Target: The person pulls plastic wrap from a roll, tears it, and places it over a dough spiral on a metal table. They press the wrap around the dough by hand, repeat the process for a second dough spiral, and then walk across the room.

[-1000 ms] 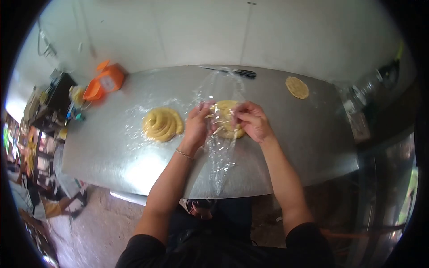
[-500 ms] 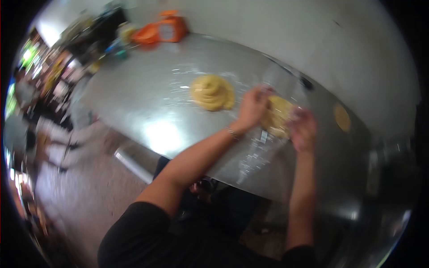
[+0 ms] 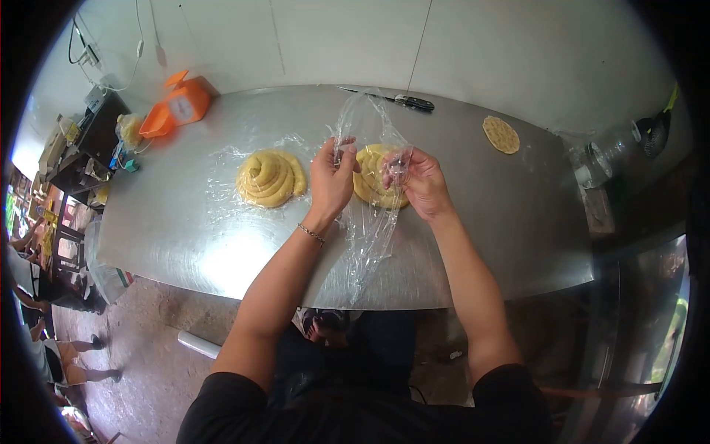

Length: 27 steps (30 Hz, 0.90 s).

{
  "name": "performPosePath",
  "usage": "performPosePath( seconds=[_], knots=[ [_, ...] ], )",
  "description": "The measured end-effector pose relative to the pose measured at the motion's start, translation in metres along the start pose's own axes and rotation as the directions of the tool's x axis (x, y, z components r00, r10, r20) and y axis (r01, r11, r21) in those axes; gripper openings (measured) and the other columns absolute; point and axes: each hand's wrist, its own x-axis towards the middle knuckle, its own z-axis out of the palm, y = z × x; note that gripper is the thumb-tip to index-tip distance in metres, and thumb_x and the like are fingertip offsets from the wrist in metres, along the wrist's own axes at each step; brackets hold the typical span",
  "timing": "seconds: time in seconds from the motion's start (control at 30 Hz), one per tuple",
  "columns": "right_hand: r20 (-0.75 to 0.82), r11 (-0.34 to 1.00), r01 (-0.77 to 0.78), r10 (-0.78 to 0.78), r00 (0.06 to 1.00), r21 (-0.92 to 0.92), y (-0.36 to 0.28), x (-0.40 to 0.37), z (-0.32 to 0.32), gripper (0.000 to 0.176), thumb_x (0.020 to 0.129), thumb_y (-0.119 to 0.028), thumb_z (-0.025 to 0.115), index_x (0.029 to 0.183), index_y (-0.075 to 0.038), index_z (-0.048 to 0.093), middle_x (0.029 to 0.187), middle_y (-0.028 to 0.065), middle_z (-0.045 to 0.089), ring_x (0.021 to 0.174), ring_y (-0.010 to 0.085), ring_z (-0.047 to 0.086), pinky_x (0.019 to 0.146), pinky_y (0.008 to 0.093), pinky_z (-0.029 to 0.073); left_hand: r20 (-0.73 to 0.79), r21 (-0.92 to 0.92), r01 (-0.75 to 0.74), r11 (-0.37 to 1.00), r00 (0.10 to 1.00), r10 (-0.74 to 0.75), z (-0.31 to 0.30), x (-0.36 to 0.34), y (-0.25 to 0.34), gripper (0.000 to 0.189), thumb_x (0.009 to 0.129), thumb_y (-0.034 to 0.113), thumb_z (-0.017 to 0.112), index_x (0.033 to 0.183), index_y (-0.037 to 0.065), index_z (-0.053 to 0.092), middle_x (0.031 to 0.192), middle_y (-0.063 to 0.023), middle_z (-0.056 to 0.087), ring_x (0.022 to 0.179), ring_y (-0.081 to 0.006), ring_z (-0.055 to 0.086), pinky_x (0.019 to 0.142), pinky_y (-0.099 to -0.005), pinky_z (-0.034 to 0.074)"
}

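Pinching thin, clear, crinkled plastic film [image 3: 367, 248] with the left hand [image 3: 334, 177], keeping thumb and fingers narrow. Pinching the same film with the right hand [image 3: 420, 181], curling the fingertips close together. Being unable to tell, through glare and folds, the amount of film inside either grip.

Noting the film rising in a loose, transparent fold beyond the fingers and trailing in wrinkled, shiny streaks on the near side of them. Finding a yellow, round, rope-like coil of dough-like material [image 3: 379, 191] lying between and below the two sets of fingers, resting on a brushed grey metal table [image 3: 518, 229]. Observing on the coil thick, curved ridges, a fairly even yellow colour, a smooth surface and film crossing the front. Being unable to view the whole outline behind hands and film.

Recording a second yellow spiral mound [image 3: 270, 179] lying left of the left fingers, showing stacked rings and a raised centre, with crumpled clear wrap [image 3: 225, 196] spreading around it. Recording a flat, round, mottled tan disc [image 3: 501, 135] lying beyond and right of the right fingers. Recording a black-handled knife [image 3: 414, 103] lying well beyond the fingers, and an orange scale with a pale dial [image 3: 185, 103] standing far left of the left fingers.
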Motion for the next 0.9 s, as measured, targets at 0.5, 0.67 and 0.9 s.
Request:
performPosePath(
  seconds=[0.5,0.67,0.9],
  knots=[
    [0.002,0.998,-0.010,0.010,1.000,0.056,-0.005,-0.001,0.005,0.018,0.101,-0.013,0.077,0.115,-0.005,0.069,0.106,0.0061,0.074,0.089,0.0164,0.071,0.082,0.0351,0.060,0.024,0.063,-0.005,0.998,1.000,0.003,-0.001,-0.003,-0.001,0.028,0.106,0.015,0.067,0.126,-0.005,0.069,0.086,-0.0076,0.074,0.076,-0.0120,0.071,0.072,-0.0291,0.055],
    [-0.062,1.000,-0.007,0.007,0.998,-0.012,-0.004,-0.001,0.007,0.025,0.100,-0.014,0.080,0.119,-0.004,0.068,0.108,0.0051,0.073,0.090,0.0161,0.071,0.081,0.0347,0.059,0.018,0.028,0.019,0.999,1.000,-0.020,-0.001,-0.003,-0.002,0.030,0.107,0.016,0.068,0.130,-0.003,0.068,0.083,-0.0021,0.069,0.070,-0.0067,0.060,0.063,-0.0253,0.047],
    [-0.040,0.999,-0.033,0.032,0.999,-0.024,0.000,-0.002,0.009,0.026,0.096,-0.009,0.082,0.119,-0.002,0.072,0.109,0.0038,0.075,0.094,0.0135,0.072,0.083,0.0311,0.061,0.005,0.077,-0.027,0.997,1.000,0.027,0.001,-0.003,-0.004,0.029,0.104,0.012,0.071,0.128,-0.004,0.069,0.088,-0.0044,0.072,0.075,-0.0092,0.067,0.071,-0.0267,0.054]
  ],
)
